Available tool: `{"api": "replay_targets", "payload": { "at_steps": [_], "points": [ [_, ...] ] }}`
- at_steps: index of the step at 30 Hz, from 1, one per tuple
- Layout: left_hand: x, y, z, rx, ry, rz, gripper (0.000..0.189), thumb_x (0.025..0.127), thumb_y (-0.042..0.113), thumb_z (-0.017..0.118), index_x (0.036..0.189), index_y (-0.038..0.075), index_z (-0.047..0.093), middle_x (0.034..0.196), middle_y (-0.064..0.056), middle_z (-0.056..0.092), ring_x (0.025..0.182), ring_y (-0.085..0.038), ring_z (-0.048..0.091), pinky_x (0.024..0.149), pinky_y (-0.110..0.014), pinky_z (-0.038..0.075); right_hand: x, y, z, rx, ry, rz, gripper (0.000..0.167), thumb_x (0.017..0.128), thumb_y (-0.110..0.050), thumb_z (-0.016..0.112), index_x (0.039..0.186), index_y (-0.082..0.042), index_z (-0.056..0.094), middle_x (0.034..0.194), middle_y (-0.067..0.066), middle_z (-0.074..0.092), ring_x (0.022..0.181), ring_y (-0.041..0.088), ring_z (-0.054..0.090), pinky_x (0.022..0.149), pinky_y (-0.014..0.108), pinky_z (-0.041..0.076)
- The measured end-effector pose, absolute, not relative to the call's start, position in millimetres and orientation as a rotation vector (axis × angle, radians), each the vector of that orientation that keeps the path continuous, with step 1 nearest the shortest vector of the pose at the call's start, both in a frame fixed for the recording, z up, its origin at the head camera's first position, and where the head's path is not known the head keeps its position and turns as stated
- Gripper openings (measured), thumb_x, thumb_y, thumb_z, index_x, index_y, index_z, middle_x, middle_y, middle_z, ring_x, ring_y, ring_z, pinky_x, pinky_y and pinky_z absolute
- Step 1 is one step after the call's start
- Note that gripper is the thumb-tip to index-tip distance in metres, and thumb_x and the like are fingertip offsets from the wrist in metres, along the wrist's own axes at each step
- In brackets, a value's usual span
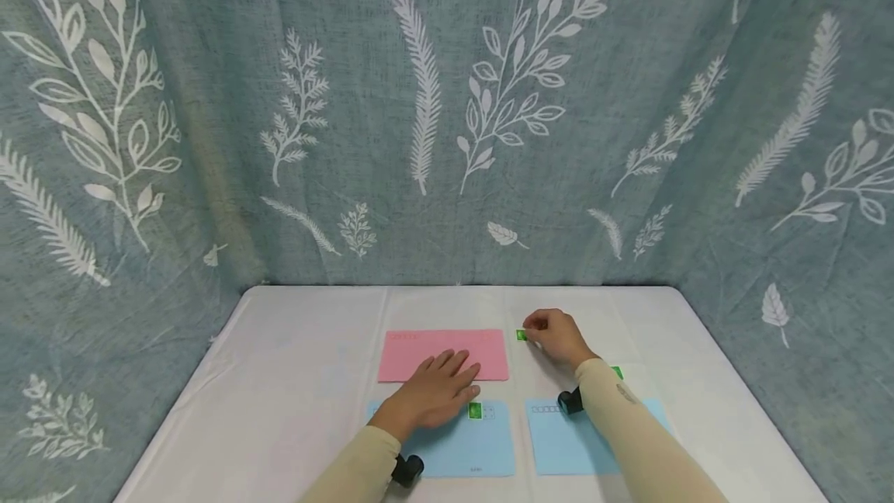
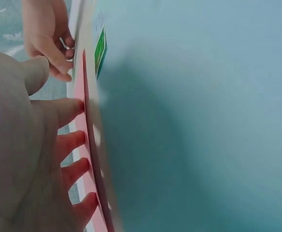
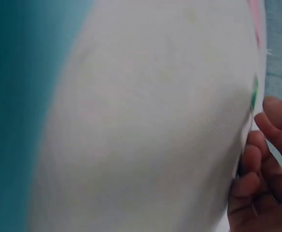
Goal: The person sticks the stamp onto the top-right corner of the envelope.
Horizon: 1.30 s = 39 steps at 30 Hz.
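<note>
My left hand (image 1: 436, 390) lies with spread fingers over the lower part of a pink envelope (image 1: 405, 355); in the left wrist view its fingertips (image 2: 76, 107) press along the envelope's near edge. My right hand (image 1: 555, 336), fingers curled, pinches the right edge of a small green stamp (image 1: 521, 335) on the white table, just right of the pink envelope. In the right wrist view the stamp (image 3: 255, 91) shows beside the thumb and index finger. Below my left hand is a blue envelope (image 1: 468, 449) bearing another green stamp (image 1: 475, 411) near its top right.
A second blue envelope (image 1: 559, 441) lies at the right, partly covered by my right forearm. Behind that sleeve peeks another green piece (image 1: 617, 372). The white table (image 1: 300, 379) meets a grey-green leaf-patterned curtain (image 1: 454, 239) at its back and sides.
</note>
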<state>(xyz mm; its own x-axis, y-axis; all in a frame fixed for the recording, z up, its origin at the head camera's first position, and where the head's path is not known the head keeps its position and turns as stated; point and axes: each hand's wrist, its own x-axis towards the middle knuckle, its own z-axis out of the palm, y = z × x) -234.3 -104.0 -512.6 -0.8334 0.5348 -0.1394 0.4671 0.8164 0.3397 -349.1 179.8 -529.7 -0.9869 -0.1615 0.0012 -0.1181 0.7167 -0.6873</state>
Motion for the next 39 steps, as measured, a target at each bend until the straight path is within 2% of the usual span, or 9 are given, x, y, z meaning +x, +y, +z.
{"api": "replay_targets", "payload": {
  "at_steps": [6,16,24,29,34,39],
  "points": [
    [-232,-101,-509,0.759,2.802,0.35,0.059,0.116,0.047,0.042,0.168,0.018,0.045,0.175,-0.01,0.032,0.162,-0.035,0.026,0.128,-0.058,0.023,-347,174,-528,-0.345,2.916,-1.056,0.004,0.096,-0.01,0.082,0.097,-0.01,0.078,0.086,0.002,0.063,0.078,0.02,0.056,0.075,0.038,0.05],
    [-233,-96,-515,0.774,2.813,0.341,0.061,0.116,0.05,0.041,0.167,0.017,0.046,0.175,-0.011,0.034,0.161,-0.036,0.027,0.128,-0.058,0.023,-345,174,-524,-0.332,2.881,-1.039,0.018,0.093,-0.004,0.084,0.088,-0.01,0.068,0.081,0.003,0.061,0.075,0.02,0.055,0.072,0.036,0.048],
    [-233,-97,-511,0.735,2.807,0.347,0.063,0.115,0.053,0.042,0.167,0.018,0.047,0.175,-0.01,0.034,0.161,-0.034,0.027,0.128,-0.056,0.022,-347,173,-526,-0.355,2.874,-1.069,0.013,0.093,-0.003,0.082,0.096,-0.009,0.071,0.084,0.002,0.064,0.076,0.019,0.057,0.074,0.036,0.05],
    [-232,-96,-509,0.72,2.803,0.324,0.063,0.115,0.054,0.043,0.167,0.019,0.046,0.175,-0.009,0.034,0.161,-0.033,0.028,0.129,-0.055,0.023,-349,175,-528,-0.338,2.859,-1.079,0.005,0.097,-0.005,0.08,0.095,-0.007,0.075,0.084,0.001,0.067,0.078,0.021,0.059,0.076,0.038,0.052],
    [-235,-96,-512,0.724,2.804,0.319,0.064,0.115,0.054,0.042,0.168,0.019,0.046,0.175,-0.009,0.033,0.162,-0.034,0.027,0.129,-0.055,0.022,-353,177,-527,-0.3,2.848,-1.11,0.007,0.1,-0.007,0.076,0.094,-0.009,0.079,0.09,0.001,0.072,0.084,0.021,0.061,0.078,0.039,0.055],
    [-238,-96,-517,0.735,2.812,0.33,0.063,0.115,0.054,0.041,0.168,0.019,0.046,0.175,-0.009,0.033,0.162,-0.034,0.026,0.129,-0.055,0.021,-355,179,-522,-0.269,2.799,-1.142,0.007,0.102,-0.01,0.075,0.097,-0.009,0.08,0.092,0.002,0.073,0.082,0.021,0.063,0.077,0.039,0.055]
  ]
}}
